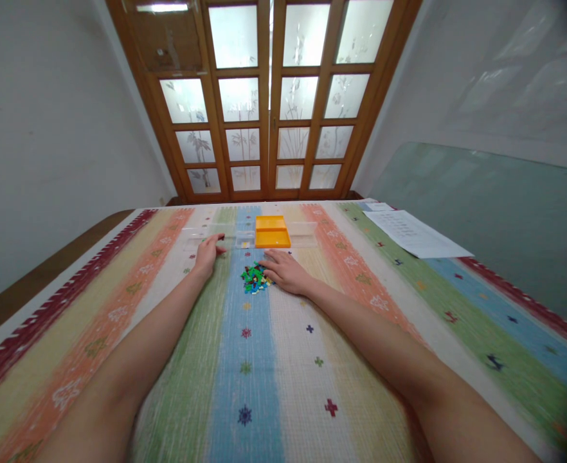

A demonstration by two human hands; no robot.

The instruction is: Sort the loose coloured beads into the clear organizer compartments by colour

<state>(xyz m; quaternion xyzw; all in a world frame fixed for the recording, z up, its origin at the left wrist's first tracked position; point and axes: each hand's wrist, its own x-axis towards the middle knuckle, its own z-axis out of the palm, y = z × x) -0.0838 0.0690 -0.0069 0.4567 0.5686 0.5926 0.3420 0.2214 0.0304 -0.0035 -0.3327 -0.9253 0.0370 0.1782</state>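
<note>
A small heap of tiny plastic pieces [253, 278], mostly green with blue, yellow, white and dark ones, lies on the striped tablecloth. My right hand [287, 272] rests at the heap's right side, fingers stretched out over its edge. To the upper left of the heap is my left hand [208, 254], thumb and index finger apart, beside a clear plastic tray [191, 240]. A dark spot shows under its index fingertip, too small to make out. Behind the heap stands an open yellow box [272, 239] with two sections.
Another clear tray [303, 235] adjoins the yellow box on the right. Printed paper sheets [416, 235] lie at the table's right side. The striped tablecloth [245, 386] covers the table. Beyond its far edge are wooden glass-paned doors [269, 148].
</note>
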